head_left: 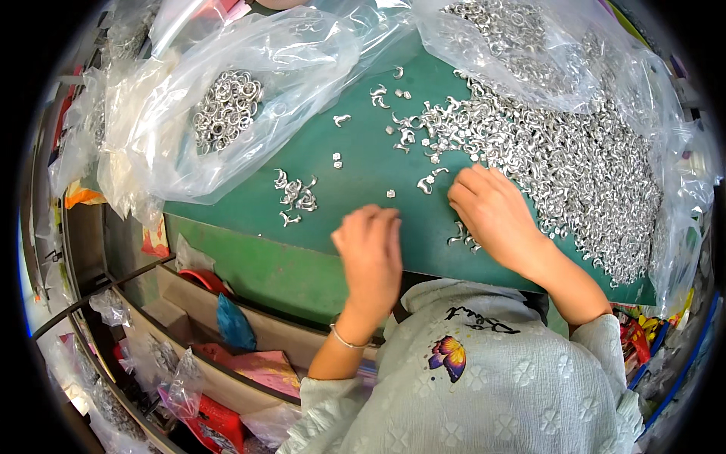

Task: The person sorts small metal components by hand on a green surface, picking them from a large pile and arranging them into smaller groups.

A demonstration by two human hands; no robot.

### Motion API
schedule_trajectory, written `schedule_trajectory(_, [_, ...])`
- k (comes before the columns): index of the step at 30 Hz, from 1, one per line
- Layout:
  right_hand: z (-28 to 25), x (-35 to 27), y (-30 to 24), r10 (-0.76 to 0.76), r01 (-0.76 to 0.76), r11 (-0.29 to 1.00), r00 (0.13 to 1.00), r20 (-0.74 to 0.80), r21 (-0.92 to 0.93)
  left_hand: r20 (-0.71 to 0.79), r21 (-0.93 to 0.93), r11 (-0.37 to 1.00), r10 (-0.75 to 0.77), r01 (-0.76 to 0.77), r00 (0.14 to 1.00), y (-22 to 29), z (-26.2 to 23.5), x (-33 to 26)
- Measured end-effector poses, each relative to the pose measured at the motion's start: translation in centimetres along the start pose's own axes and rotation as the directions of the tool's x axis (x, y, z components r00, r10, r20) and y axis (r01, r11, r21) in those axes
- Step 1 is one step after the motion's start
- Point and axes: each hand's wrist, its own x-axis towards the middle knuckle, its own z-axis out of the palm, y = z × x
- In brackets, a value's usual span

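Observation:
Over the front edge of the green tabletop, my left hand (370,246) is closed, fingertips drawn together. Whatever it may pinch is hidden. My right hand (491,214) reaches to the near edge of a large heap of small curved silver metal pieces (597,178). Its fingers are bent and pressed together, and I cannot make out what is between them. A few curved pieces (427,181) lie just left of its fingertips, and more pieces (459,236) lie partly under it. Farther left sits a small loose group of the same pieces (295,193), with tiny silver bits (337,160) beside it.
A clear plastic bag (302,53) at the far left holds silver rings (227,110). Another clear bag (560,83) covers the back of the heap. Below the table's left front edge stands an open drawer (170,318) with a blue bag (236,323) and pink cloth (253,369).

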Motion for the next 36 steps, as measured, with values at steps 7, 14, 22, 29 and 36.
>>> schedule_trajectory(7, [0.1,2.1,0.6,-0.01,0.013,0.998,0.998,-0.06,0.054,-0.223,0.21,0.972,-0.055,0.103,0.973,-3.5,-1.7,2.4])
schedule_trajectory(14, [-2.0,1.3,0.7,-0.029,0.023,0.996,0.997,0.07,0.09,0.048,0.041,0.998,0.039,-0.041,0.998,1.1,0.2,2.4])
schedule_trajectory(22, [-0.2,3.9,1.5,-0.086,0.086,0.996,0.993,-0.084,0.002,0.031,0.035,0.99,0.138,-0.139,0.99,-0.4,1.9,5.4])
schedule_trajectory(29, [-1.1,4.3,1.3,-0.106,0.125,0.99,0.969,-0.222,0.072,-0.059,0.103,0.984,0.153,-0.146,0.987,-3.0,0.5,9.4])
schedule_trajectory(36, [2.7,6.5,0.4,-0.251,0.215,0.962,0.939,-0.236,-0.168,0.054,0.039,0.981,0.187,-0.189,0.981,-1.2,0.7,7.6])
